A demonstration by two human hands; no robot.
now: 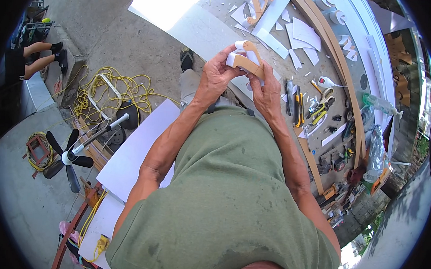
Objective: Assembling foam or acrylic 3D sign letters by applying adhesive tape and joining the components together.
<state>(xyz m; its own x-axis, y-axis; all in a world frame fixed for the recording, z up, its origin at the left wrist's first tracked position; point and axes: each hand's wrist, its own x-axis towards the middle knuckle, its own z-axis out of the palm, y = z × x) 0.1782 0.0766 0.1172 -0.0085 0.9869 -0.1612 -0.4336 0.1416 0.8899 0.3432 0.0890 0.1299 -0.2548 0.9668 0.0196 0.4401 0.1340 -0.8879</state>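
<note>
Held up in front of my chest is a curved letter-shaped piece (249,64), with a tan face and white strip sides. My left hand (215,80) grips its left side, the thumb low and the fingers partly hidden behind it. On the right, my right hand (267,91) pinches the lower right end of the same piece, its thumb pointing up. A similar tan and white letter-shaped piece (255,12) lies beyond my hands on the worktable (277,53), among white sheet offcuts (304,35).
Right of my hands lie utility knives (299,108), scissors (326,100) and a clear bottle (378,104). A long curved tan strip (343,63) borders them. At left are a tangled yellow cord (121,89), a fan (68,158), a white panel (135,148) and another person's legs (44,57).
</note>
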